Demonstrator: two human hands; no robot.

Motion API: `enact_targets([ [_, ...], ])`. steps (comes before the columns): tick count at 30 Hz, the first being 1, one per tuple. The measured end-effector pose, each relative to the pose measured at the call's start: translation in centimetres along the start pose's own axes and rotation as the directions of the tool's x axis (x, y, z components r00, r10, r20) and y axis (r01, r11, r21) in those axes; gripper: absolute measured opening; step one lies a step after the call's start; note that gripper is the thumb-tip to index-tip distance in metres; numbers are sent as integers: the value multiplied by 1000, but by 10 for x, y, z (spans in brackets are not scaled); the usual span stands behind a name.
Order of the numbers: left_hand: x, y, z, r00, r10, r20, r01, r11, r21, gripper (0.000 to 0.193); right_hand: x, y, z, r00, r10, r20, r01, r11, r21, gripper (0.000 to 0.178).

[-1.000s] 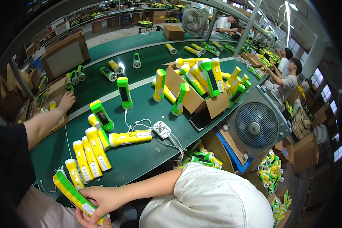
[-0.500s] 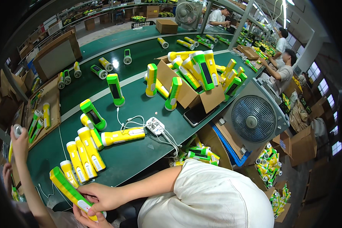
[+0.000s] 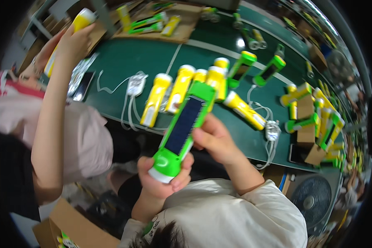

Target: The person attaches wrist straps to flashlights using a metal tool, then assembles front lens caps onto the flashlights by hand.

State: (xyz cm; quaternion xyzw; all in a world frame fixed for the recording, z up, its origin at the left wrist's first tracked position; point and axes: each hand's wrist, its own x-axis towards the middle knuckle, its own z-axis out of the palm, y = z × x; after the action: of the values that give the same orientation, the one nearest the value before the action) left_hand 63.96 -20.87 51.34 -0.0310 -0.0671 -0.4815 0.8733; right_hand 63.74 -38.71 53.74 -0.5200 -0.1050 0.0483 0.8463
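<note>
Centrally, green torch (image 3: 182, 130) held near, above green table (image 3: 124, 62) edge: left hand (image 3: 163, 180) wrapped round base, right hand (image 3: 215, 138) gripping side, dark panel upward for viewing; yellow torches (image 3: 182, 89) rowed behind.

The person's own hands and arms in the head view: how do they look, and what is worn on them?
The left hand and right hand are bare, with no gloves, rings or watch in view. Both forearms are uncovered. The right one ends in a loose cream-white sleeve. The left cuff is of the same cloth and carries a small green and dark print.
</note>
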Motion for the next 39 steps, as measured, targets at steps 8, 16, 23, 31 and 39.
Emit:
enact_targets([
  [8,-8,3,0,999,-2,-41,15,952,307,66,4,9,24,993,-14,-114,15,1000,11,66],
  [16,-16,1,13,779,626,25,-247,270,931,49,2,29,29,971,-214,-102,228,960,160,53],
  [23,-25,15,23,622,556,552,-332,-451,828,57,-3,25,36,935,-352,44,353,936,-10,59],
  [31,-29,19,29,610,524,595,-310,-534,787,58,-6,27,40,957,-283,64,281,959,34,61],
  [39,-28,25,25,618,520,589,-299,-538,788,58,-2,32,41,961,-273,35,271,960,66,61],
])
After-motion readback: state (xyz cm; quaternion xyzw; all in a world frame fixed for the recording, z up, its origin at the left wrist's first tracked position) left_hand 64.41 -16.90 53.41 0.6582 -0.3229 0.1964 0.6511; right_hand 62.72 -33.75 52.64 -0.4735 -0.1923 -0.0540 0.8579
